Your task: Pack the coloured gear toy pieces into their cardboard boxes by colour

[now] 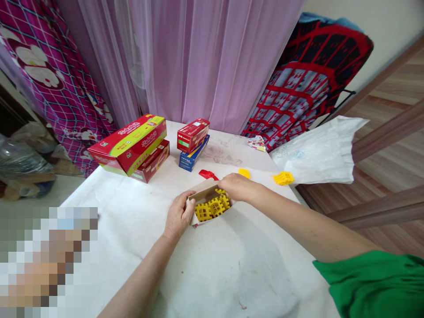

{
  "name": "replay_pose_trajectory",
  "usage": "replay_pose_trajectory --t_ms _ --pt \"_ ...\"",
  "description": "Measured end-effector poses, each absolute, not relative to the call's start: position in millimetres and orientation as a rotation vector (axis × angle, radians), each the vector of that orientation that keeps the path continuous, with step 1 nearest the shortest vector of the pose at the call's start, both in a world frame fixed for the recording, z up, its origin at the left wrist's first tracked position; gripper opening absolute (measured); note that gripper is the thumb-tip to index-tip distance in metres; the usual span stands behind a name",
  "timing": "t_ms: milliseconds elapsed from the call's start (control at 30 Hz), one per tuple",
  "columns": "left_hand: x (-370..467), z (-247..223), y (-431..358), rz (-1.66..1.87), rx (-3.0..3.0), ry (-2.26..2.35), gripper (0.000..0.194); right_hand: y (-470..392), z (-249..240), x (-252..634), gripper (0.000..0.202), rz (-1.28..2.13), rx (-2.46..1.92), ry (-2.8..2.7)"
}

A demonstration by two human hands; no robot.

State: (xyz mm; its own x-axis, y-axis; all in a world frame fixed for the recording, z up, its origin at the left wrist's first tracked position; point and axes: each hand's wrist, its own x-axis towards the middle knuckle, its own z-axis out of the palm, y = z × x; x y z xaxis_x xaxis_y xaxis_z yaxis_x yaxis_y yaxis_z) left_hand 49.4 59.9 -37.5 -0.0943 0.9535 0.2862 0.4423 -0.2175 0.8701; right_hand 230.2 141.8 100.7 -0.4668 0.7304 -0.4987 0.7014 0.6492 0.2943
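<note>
An open cardboard box [201, 192] lies on the white-covered table, holding several yellow plastic building blocks [203, 212] with notched edges and window-like holes. My left hand [180, 214] grips its left end, thumb over the rim. At the box's far right end, my right hand [236, 187] is closed, its fingertips beside a yellow block and partly hidden, so what they hold does not show. Just beyond the box are a red plastic piece [208, 174] and a yellow piece [244, 173]. Another yellow block stack [283, 178] sits by the table's right edge.
A large red and yellow carton [129, 143] rests tilted on a smaller red box [154, 164]. Beside them, a red box [193, 134] sits on a blue box [192, 157]. A white bag [318, 152] hangs past the right edge, near a crumpled wrapper [257, 142].
</note>
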Motion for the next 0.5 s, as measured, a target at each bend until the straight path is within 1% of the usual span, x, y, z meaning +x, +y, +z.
replay_pose_trajectory --t_ms 133,367,500 --pt "49.9 -37.5 60.2 1.296 1.664 1.523 0.038 138.3 101.2 236.4 0.03 0.072 1.245 2.306" --pt "49.3 -36.9 59.6 1.296 1.663 1.527 0.037 135.5 105.5 249.8 0.028 0.004 1.311 2.434" --pt "49.3 -37.2 59.8 1.302 1.665 1.523 0.037 135.5 112.7 263.3 0.023 -0.153 1.429 2.535"
